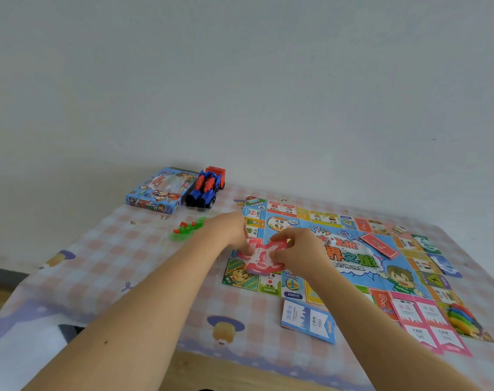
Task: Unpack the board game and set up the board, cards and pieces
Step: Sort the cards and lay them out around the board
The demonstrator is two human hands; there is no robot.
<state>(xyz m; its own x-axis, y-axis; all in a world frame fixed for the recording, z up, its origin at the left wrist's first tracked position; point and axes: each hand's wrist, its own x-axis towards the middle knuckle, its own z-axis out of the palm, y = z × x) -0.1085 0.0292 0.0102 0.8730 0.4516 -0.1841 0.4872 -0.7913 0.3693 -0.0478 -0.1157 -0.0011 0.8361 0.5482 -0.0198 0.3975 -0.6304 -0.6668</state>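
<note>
Both hands, left [229, 230] and right [298, 249], pinch a red-and-white stack of paper cards [264, 256] over the unfolded colourful game board [344, 266], at its corner nearest the tabletop's left edge. Sorting looks under way; next, lay this stack down squarely. The blue game box [158, 193] lies at the far-left corner, contents unseen.

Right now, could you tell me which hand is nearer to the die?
Right. The right hand sits just left of the die; the left hand is farther left, beyond the red cards.
</note>
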